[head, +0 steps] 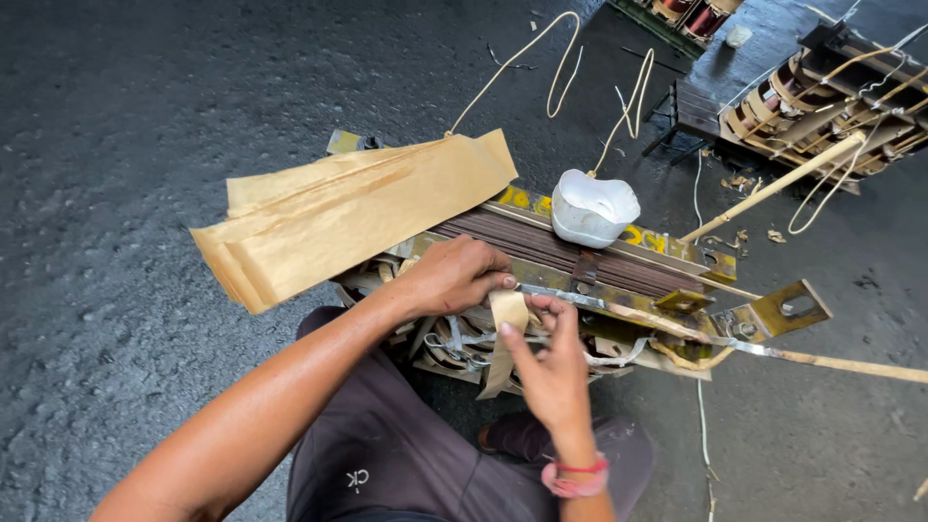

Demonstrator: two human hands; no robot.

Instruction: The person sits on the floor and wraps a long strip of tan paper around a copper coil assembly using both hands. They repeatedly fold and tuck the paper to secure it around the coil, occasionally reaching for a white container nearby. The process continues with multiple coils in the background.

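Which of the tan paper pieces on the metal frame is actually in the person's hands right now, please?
The narrow paper strip, pinched between the left hand and right hand at the frame's near edge. The wide folded sheets lie untouched on top, farther back.

Tan paper strip (505, 333), narrow and creased, folded over a flat metal band (580, 300) at centre frame; its lower end hangs down over the windings of the transformer core (570, 253), a dark laminated block in brass-coloured clamps lying across the middle.
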